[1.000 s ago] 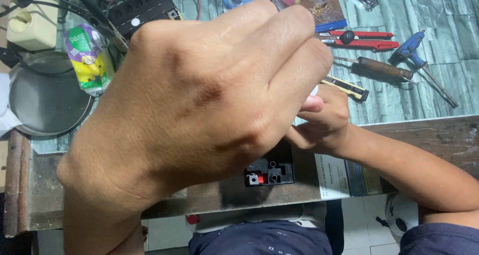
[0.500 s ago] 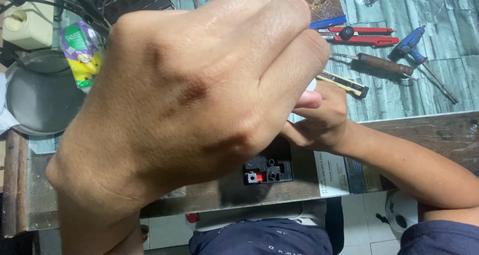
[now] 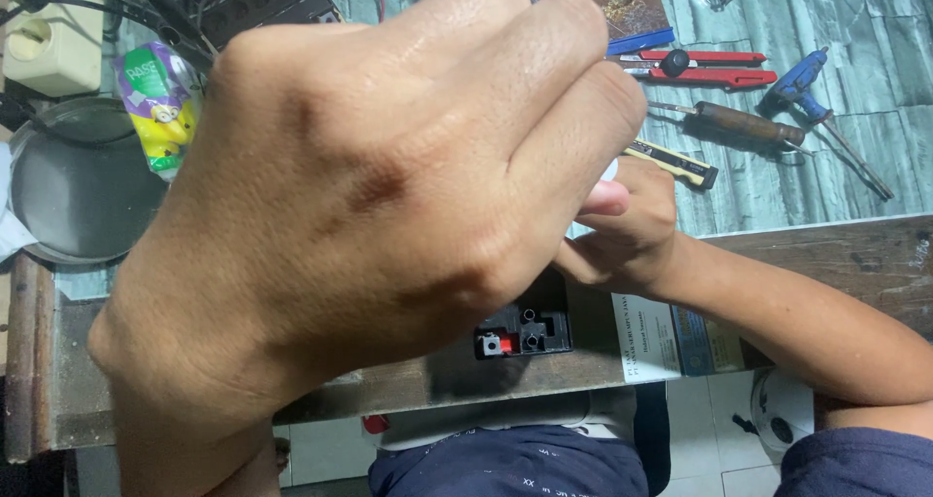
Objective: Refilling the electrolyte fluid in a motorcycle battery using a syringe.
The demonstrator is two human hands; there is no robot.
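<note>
My left hand [image 3: 389, 215] fills most of the view as a closed fist close to the camera, with its back turned toward me. Whatever is inside its curled fingers is hidden. Behind it, my right hand [image 3: 632, 235] pinches a small white piece [image 3: 609, 171] at its fingertips, right against the knuckles of the left fist. Below both hands a black terminal block [image 3: 523, 332] with one red and one black clip lies on the wooden bench edge [image 3: 836, 244].
A round metal pan [image 3: 68, 196], a colourful snack packet [image 3: 155, 108] and a cream power strip [image 3: 49, 40] sit at the left. At the right lie a red cutter [image 3: 700, 68], a brown-handled tool [image 3: 748, 123], a blue glue gun [image 3: 802, 79] and a yellow-black knife [image 3: 675, 162].
Almost nothing differs. My left fist has shifted slightly up and closer to the camera, and my right hand keeps its pinch in the same spot.
</note>
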